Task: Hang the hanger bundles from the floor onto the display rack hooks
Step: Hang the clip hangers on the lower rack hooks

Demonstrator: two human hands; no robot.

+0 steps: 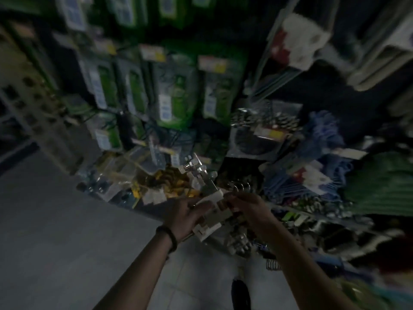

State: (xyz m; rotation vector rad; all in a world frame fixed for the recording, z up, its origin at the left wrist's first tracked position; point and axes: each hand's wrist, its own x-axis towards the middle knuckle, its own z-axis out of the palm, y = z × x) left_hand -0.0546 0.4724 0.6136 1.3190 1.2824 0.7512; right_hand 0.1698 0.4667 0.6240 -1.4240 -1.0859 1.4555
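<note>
The frame is dark and blurred. I hold a bundle of white clip hangers [209, 217] with metal hooks [240, 187] at its upper end, in front of the display rack [178, 113]. My left hand [187, 217], with a dark band on the wrist, grips the bundle from the left. My right hand [252, 209] grips it from the right, just below the hooks. More hanger bundles, blue [312, 175] and green [384, 182], sit on the rack to the right.
Green packaged goods [176, 97] with price tags hang on the rack's hooks above my hands. A perforated upright post [33, 108] stands at the left. Grey tiled floor [67, 231] spreads lower left. A dark shoe [240, 294] and a coil of metal hooks [272, 264] lie below.
</note>
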